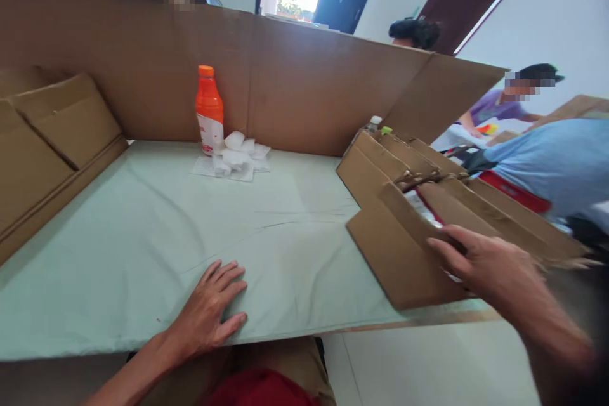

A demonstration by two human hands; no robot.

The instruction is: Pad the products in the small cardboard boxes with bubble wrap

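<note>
My left hand (209, 307) lies flat on the pale green cloth (290, 254) near the front edge of the table, fingers spread and holding nothing. At the right, my right hand (485, 263) is at the front compartment of a divided cardboard box (409, 260). Its fingers are curled over the compartment's near wall; what they hold, if anything, is hidden. White items (422, 208) and a dark red edge show inside that compartment, just beyond my fingertips.
A cardboard panel (304, 82) stands along the back. Before it are an orange bottle (208, 111) and crumpled white tissues (235, 155). Another cardboard box (61, 133) is at the left. A clear bottle's cap (375, 120) shows behind the right box. Several people are beyond.
</note>
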